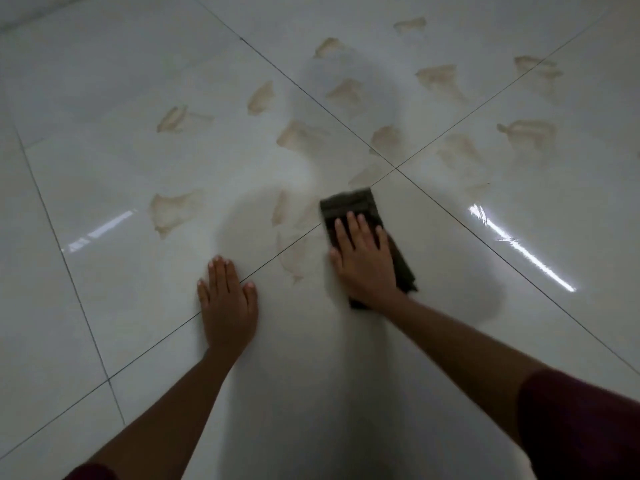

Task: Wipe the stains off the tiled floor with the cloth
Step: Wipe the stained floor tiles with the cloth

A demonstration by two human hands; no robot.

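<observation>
A dark folded cloth (349, 204) lies flat on the glossy white tiled floor (104, 174), just below the point where four tiles meet. My right hand (363, 258) presses on the cloth with straight fingers, covering its near half. My left hand (227, 299) rests flat on the bare floor across a grout line, to the left of the cloth. Several tan smeared stains spread over the tiles beyond the hands, such as one stain (173, 211) at the left and one stain (292, 251) right beside the cloth.
Dark grout lines cross at a junction (396, 167) just beyond the cloth. Bright light reflections streak the tile at the right (519, 247) and left. A wall base runs along the top left corner (27, 15). Dark red sleeves cover my upper arms.
</observation>
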